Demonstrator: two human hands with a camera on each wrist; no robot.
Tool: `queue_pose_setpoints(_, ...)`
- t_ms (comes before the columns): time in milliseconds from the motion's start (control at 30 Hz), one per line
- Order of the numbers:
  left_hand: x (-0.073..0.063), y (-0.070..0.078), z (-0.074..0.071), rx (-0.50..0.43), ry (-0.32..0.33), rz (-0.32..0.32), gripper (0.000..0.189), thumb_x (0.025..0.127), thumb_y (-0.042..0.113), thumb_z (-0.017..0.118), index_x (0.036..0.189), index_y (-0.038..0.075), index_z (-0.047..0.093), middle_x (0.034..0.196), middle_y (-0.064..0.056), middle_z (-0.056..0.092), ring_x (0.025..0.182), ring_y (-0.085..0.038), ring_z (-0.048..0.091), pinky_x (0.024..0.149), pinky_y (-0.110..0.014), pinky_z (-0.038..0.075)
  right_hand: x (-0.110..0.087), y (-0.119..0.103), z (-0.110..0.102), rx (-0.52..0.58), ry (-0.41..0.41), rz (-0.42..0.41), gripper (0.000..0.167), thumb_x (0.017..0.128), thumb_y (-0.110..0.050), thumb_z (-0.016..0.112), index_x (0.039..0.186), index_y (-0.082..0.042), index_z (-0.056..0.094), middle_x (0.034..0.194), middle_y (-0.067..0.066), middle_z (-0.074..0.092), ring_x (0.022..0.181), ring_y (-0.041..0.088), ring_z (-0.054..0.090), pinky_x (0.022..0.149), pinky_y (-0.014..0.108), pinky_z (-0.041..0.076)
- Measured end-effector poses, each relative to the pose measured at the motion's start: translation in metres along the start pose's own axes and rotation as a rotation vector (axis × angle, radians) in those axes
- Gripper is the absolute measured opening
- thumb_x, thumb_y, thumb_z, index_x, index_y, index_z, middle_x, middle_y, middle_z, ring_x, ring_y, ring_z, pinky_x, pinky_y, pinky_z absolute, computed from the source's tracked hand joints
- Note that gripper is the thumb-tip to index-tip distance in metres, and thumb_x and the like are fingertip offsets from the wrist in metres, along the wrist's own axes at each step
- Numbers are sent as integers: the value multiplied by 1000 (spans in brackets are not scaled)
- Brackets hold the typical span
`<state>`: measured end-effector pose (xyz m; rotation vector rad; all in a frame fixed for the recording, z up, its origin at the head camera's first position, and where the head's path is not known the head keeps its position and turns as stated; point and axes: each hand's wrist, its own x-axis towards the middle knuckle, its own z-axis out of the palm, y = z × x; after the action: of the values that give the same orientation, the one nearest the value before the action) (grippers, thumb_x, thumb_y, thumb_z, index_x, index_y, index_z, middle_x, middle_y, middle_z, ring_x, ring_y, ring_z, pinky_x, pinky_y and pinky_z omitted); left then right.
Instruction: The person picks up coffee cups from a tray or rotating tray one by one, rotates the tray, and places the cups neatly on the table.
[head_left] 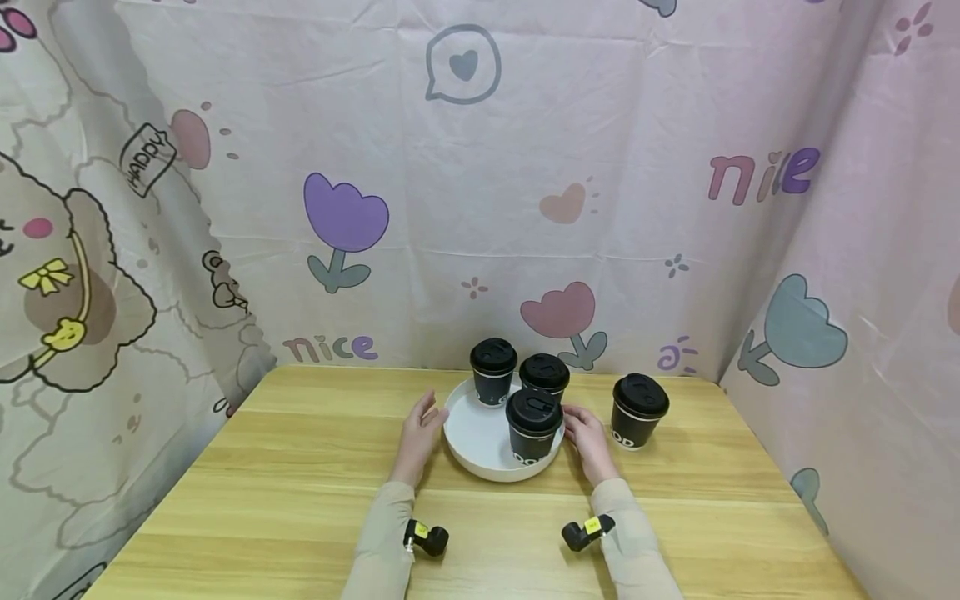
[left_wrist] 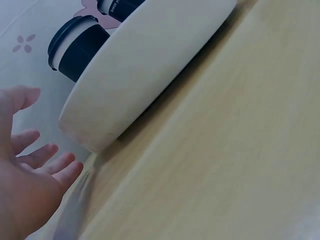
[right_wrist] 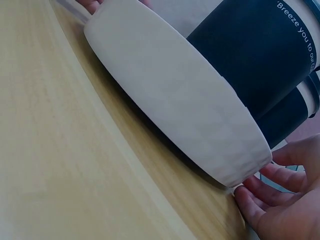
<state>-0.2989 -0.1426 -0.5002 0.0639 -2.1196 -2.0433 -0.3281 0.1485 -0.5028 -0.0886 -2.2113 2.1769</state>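
A round white plate (head_left: 480, 446) with a raised, faintly patterned wall stands on the table, bearing three dark paper coffee cups with black lids. One cup (head_left: 533, 433) is at its front right, another cup (head_left: 492, 383) at the back left, and a third cup (head_left: 545, 371) partly hidden behind the front one. My left hand (head_left: 418, 437) is beside the plate's left side, fingers spread and apart from it in the left wrist view. At the right edge my right hand (right_wrist: 290, 200) grips the plate, thumb at the rim and fingers at the lower wall.
Another lidded cup (head_left: 637, 412) stands on the wooden table (head_left: 300, 483), right of my right hand. A printed cloth (head_left: 465, 167) hangs behind the table and along both sides. Small black cameras are strapped to both wrists.
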Motion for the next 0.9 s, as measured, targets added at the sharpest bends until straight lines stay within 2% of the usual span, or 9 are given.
queue_pose_setpoints(267,3,-10,5,12,-60,-31,68,94,10,58,152,-3,23,157,-26,26,141,-44,34,116,-50,33,0,1,0,29,1,-22,39,99,-8,45,131,14,50,135,31,51,92,-1,59,89,19,51)
queue_pose_setpoints(500,1,-12,5,14,-90,-57,67,92,4,54,151,-4,24,156,-26,27,142,-42,34,116,-50,34,-1,0,-2,46,-22,-9,40,100,-8,44,134,13,47,137,31,49,91,-3,58,93,21,51)
queue_pose_setpoints(567,-3,-4,4,17,-104,-67,66,91,2,53,150,-6,25,155,-28,28,142,-44,33,116,-51,33,-1,-1,-3,50,-33,-3,41,101,-9,43,136,13,45,138,31,49,92,-2,58,93,20,51)
queue_pose_setpoints(600,-7,1,4,20,-109,-65,65,91,1,52,149,-7,26,154,-29,29,141,-44,33,116,-51,33,-2,-2,-4,44,-40,2,42,101,-9,43,137,13,44,139,30,48,96,1,59,95,21,51)
queue_pose_setpoints(667,-7,0,4,27,-109,-60,63,91,1,52,148,-8,28,153,-30,31,141,-45,34,116,-51,34,-2,-5,-5,35,-50,1,43,101,-9,42,139,12,42,139,31,47,99,4,60,98,26,50)
queue_pose_setpoints(733,-6,-1,5,36,-103,-59,62,90,0,52,147,-8,30,152,-30,33,140,-45,36,116,-51,34,-2,-9,-8,23,-59,-4,44,100,-8,42,140,12,41,141,32,45,109,16,61,105,34,48)
queue_pose_setpoints(833,2,-15,5,44,-90,-49,62,90,2,53,148,-7,31,152,-29,35,139,-44,37,116,-50,35,-2,-19,-11,-4,-54,-17,45,99,-7,42,141,10,41,144,32,43,123,33,55,112,46,42)
queue_pose_setpoints(900,2,-14,5,38,-91,-54,62,90,2,53,148,-6,30,152,-28,34,140,-44,36,116,-50,34,-4,-28,-13,-27,-46,-30,44,100,-8,42,141,9,41,146,31,42,131,41,47,114,49,39)
